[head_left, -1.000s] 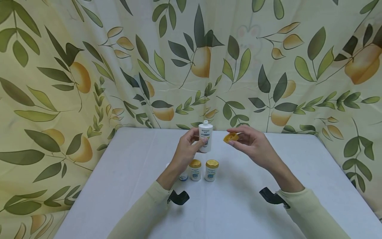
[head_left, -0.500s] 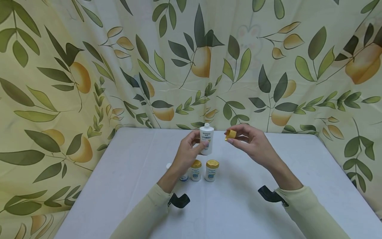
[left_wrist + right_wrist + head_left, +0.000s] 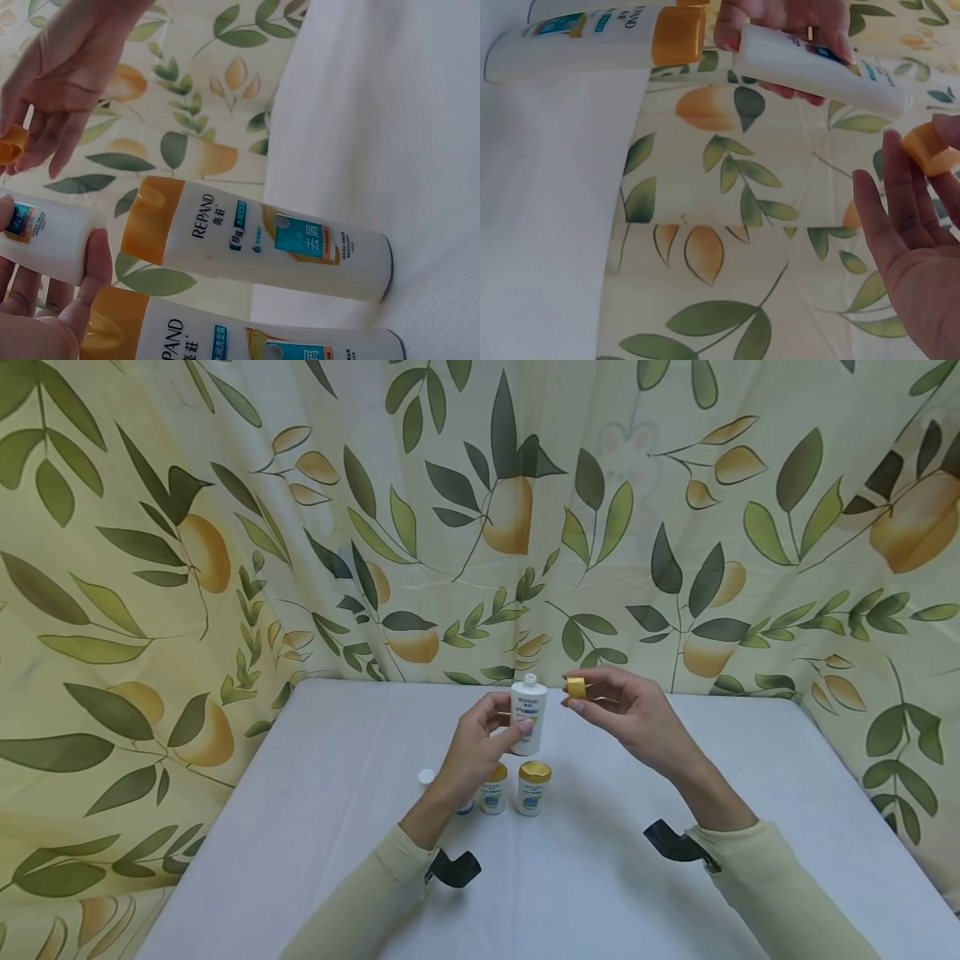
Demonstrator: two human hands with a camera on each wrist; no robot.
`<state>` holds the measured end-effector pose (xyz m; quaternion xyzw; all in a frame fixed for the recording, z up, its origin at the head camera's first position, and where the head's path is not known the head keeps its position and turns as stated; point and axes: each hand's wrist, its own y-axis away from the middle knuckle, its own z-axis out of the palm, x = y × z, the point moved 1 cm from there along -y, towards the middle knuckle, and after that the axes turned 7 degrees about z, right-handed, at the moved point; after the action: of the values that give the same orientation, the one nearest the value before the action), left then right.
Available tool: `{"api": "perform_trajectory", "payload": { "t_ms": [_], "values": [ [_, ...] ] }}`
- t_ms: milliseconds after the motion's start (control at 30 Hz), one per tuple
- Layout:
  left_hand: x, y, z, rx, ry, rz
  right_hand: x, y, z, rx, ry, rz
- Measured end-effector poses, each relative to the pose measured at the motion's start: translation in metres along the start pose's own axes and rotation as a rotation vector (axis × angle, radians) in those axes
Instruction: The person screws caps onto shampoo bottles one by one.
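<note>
Above the table my left hand [image 3: 480,739] grips an upright white shampoo bottle [image 3: 528,700] whose bare neck shows at the top. Just right of that neck, my right hand [image 3: 637,718] pinches a gold cap [image 3: 576,687] between thumb and fingers, with a small gap to the bottle. In the right wrist view the cap [image 3: 928,148] is held near the bottle's [image 3: 817,71] top end. Two matching bottles with gold caps, one on the right [image 3: 533,789] and one beside it [image 3: 493,793], stand on the table below my hands.
A white-topped item [image 3: 426,777] and the base of another bottle [image 3: 466,808] show around my left wrist, mostly hidden by it. The white-covered table [image 3: 585,893] ends at a leaf-and-fruit patterned curtain [image 3: 465,527] at the back.
My left hand has brought the bottle slightly right and down, closer to the cap. The cap has turned from showing its hollow underside to standing upright, with my right hand shifted slightly left.
</note>
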<state>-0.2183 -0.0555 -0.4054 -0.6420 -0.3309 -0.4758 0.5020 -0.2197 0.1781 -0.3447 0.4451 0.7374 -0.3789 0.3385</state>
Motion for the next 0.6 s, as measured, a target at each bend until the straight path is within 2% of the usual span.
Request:
{"api": "perform_trajectory", "payload": {
  "t_ms": [333,600],
  "values": [
    [0.0033,0.0012,0.0041,-0.010,0.000,0.026,-0.0069,-0.0041,0.0001,0.060,0.023,0.001],
    [0.0003,0.0002,0.0074,-0.018,-0.015,0.047,-0.0094,-0.0070,0.0033,0.040,-0.009,-0.018]
  ]
}}
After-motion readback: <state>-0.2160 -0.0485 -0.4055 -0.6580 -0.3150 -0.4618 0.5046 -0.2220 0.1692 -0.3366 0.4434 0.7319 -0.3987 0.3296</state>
